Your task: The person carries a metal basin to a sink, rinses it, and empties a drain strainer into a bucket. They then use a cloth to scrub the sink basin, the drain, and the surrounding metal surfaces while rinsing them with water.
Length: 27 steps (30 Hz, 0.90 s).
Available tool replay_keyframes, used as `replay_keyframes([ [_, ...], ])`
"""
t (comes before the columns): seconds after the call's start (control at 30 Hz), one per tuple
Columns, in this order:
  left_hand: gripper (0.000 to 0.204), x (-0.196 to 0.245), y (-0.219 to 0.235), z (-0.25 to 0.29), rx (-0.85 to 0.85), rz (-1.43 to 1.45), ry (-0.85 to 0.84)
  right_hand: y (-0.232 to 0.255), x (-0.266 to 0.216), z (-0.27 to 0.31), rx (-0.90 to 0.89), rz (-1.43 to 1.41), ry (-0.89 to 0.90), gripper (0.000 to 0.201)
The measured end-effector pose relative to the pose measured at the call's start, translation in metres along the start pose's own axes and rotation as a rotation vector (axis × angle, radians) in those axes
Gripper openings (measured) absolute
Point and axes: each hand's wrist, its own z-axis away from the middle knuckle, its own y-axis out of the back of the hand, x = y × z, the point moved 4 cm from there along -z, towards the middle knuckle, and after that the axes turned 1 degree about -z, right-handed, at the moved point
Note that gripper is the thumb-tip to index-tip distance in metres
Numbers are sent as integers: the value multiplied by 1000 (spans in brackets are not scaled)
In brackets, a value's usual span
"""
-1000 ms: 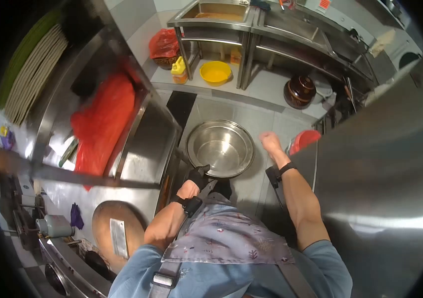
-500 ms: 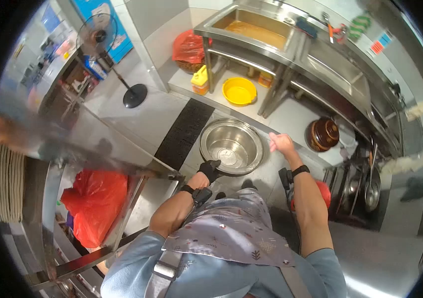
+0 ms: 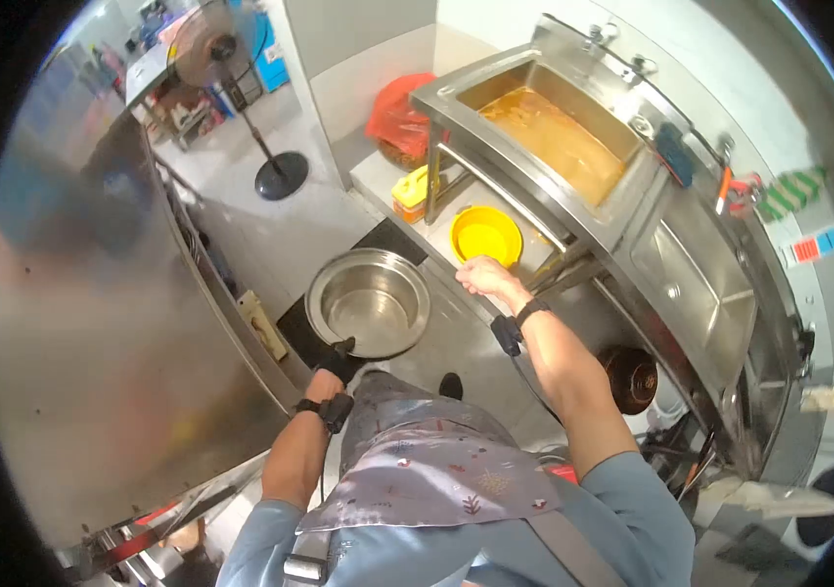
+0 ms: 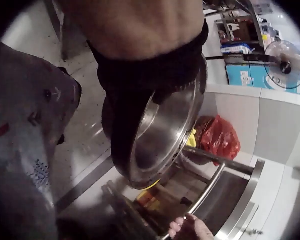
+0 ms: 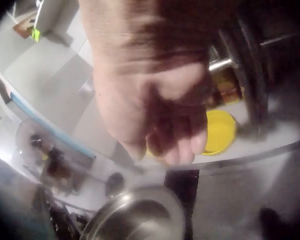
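A round metal basin (image 3: 370, 311), its inside facing up, is held by its near-left rim in my black-gloved left hand (image 3: 338, 362). The left wrist view shows the black glove (image 4: 132, 85) against the tilted basin (image 4: 162, 132); its fingertips are hidden. My bare right hand (image 3: 487, 278) hangs in the air beyond the basin's right side, apart from it, holding nothing. Its fingers are loosely bent in the right wrist view, where the hand (image 5: 155, 110) appears above the basin (image 5: 140, 220).
A sink (image 3: 554, 147) with brownish liquid stands at the upper right. Under it sit a yellow tub (image 3: 486, 235) and yellow jug (image 3: 411, 194). A brown jar (image 3: 629, 380) is at right, a standing fan (image 3: 281, 176) at upper left, a steel surface (image 3: 123, 342) at left.
The head view has turned, and the sink now appears nearer and larger. The left hand and basin have shifted left in view. The right hand now overlaps the yellow tub's edge in view.
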Motion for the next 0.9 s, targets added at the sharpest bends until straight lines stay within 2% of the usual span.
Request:
replay_keyframes([
  [0.07,44,-1,10,-22,53,229,48,-1,-11,-54,-29,81,151,26],
  [0.2,41,5,24,-104,88,528,52,-21,-40,-139,-143,499,200,32],
  [0.23,40,7,28,-129,93,573,52,-22,-55,-152,-177,615,150,32],
  [0.3,38,13,38,-176,114,652,67,-29,-52,-198,-206,684,137,33],
  [0.37,37,24,51,-221,145,685,79,-30,-47,-251,-255,852,196,37],
  [0.47,36,37,68,-278,211,649,111,-26,-30,-314,-219,808,128,37],
  [0.5,36,42,75,-297,254,595,120,-24,-27,-335,-231,766,193,35],
  [0.6,37,44,84,-347,370,437,158,-26,-40,-394,-276,764,195,36],
  [0.63,37,60,76,-354,373,444,175,-27,-41,-413,-288,767,181,36],
  [0.67,37,88,62,-352,447,436,238,-29,-42,-436,-277,793,210,35],
  [0.73,38,90,60,-382,529,448,305,-33,-44,-490,-284,835,243,34],
  [0.8,41,59,68,-430,446,514,118,-33,-48,-544,-57,922,398,28],
  [0.83,41,48,67,-449,459,534,132,-35,-49,-569,-82,933,394,28],
  [0.9,48,40,63,-480,437,490,112,-35,-69,-607,206,835,532,28],
])
